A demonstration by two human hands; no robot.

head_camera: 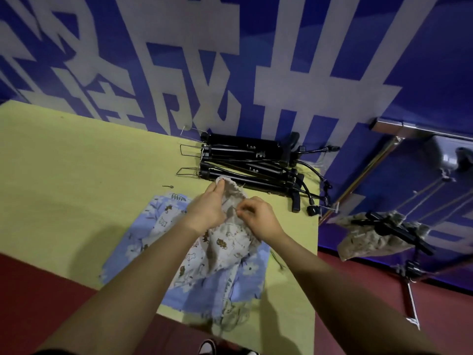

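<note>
The yellow-green table (pixel 76 162) stands with its far edge against a blue wall. A blue floral cloth (pixel 143 242) lies flat on it toward 5 o'clock of the tabletop, reaching the near edge. A beige cloth (pixel 222 252) rests on top of this, its far end lifted. At 2 o'clock lies a stack of black tubes (pixel 243 160) with wire loops at their left ends, and black cables (pixel 312 190) trail from it toward the right edge. A small metal hook (pixel 167 186) lies just beyond the blue cloth at 12 o'clock. Green thread (pixel 277 260) lies at the cloth's 3 o'clock.

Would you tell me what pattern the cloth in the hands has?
Cream cloth with small brown figures; head view.
</note>
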